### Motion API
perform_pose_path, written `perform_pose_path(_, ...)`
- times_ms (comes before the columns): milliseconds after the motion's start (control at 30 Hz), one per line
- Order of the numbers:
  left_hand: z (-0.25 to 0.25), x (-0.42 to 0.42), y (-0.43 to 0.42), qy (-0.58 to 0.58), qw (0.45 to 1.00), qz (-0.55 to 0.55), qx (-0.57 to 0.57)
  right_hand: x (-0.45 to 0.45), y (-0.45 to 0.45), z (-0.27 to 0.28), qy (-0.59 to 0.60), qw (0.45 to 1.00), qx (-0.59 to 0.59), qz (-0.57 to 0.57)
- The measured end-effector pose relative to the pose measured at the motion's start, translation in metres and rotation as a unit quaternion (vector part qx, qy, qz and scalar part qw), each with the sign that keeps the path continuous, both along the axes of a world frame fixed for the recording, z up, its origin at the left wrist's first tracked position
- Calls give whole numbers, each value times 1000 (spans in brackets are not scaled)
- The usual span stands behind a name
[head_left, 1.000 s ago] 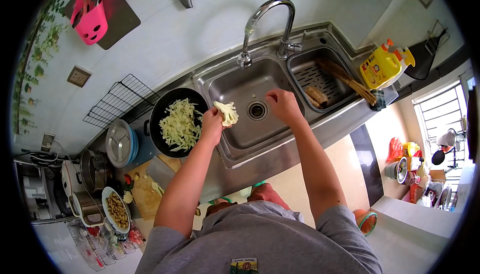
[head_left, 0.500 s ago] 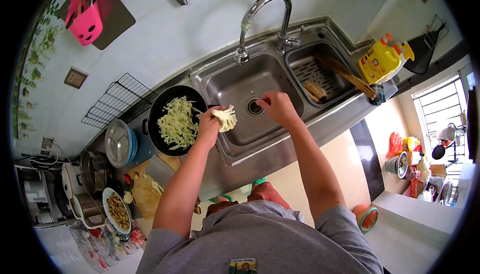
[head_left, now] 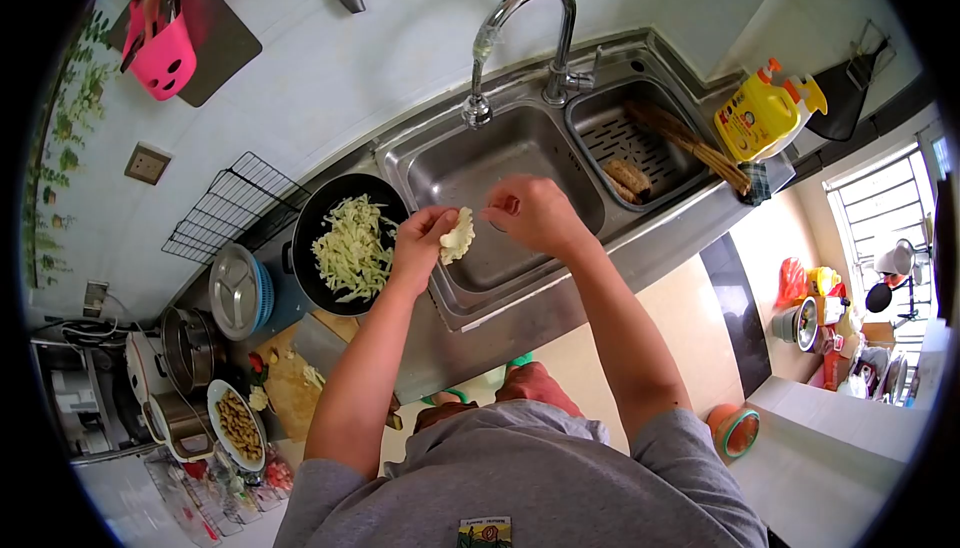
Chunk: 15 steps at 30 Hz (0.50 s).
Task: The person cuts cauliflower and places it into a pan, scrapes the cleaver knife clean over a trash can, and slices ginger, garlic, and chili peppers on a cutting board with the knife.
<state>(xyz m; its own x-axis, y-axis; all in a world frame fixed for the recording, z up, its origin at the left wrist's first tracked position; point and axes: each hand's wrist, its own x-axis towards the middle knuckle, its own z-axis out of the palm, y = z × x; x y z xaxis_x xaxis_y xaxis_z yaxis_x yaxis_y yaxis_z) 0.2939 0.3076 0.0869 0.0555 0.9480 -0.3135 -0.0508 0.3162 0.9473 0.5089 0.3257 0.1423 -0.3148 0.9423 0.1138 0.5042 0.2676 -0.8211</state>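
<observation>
My left hand (head_left: 420, 246) pinches a pale cauliflower floret (head_left: 457, 236) at the near left edge of the sink basin (head_left: 460, 173). Just right of it, over the basin, is my right hand (head_left: 535, 213), its fingers curled in and slightly blurred; whether anything small is between them is hidden. A black pan (head_left: 376, 191) full of shredded pale green vegetable (head_left: 350, 248) stands left of the sink, close by my left hand. Above the basin arches the chrome faucet (head_left: 560, 23).
The side basin (head_left: 640, 128) holds brown root pieces (head_left: 628, 180) and a bundle of sticks (head_left: 700, 153). Yellow bottles (head_left: 755, 123) stand at right. On the left are a wire rack (head_left: 235, 208), stacked plates (head_left: 238, 293), a cutting board (head_left: 292, 403) and a dish of brown chunks (head_left: 238, 423).
My right hand has moved left and slightly up from over the drain, closer to the floret. My left hand has turned the floret a little, still holding it.
</observation>
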Motion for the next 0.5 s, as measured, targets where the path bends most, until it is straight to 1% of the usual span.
perform_pose_path(33,0,1,0,19,1000,0,22,1,0,4,-44,999,-25,-15)
perform_pose_path(67,1,2,0,19,1000,1,23,3,0,2,-44,999,-24,-14)
perform_pose_path(133,4,5,-1,-3,998,11,60,9,0,-8,-69,998,2,-13)
perform_pose_path(267,9,11,-9,-4,996,31,79,14,-8,-33,-24,999,28,16)
perform_pose_path(333,5,14,-13,14,992,64,107,8,-19,-19,-1,993,-120,-22)
perform_pose_path(367,3,15,-15,14,992,65,107,4,-25,-20,-1,993,-120,-21)
perform_pose_path(400,2,17,-16,63,986,87,131,-2,-32,-21,28,983,-181,-11)
perform_pose_path(433,2,19,-18,111,976,109,154,-7,-37,-23,56,969,-242,0)
perform_pose_path(467,2,22,-21,111,976,109,154,-13,-40,-27,135,926,-352,29)
perform_pose_path(500,5,26,-25,108,971,115,179,-19,-45,-33,135,926,-352,29)
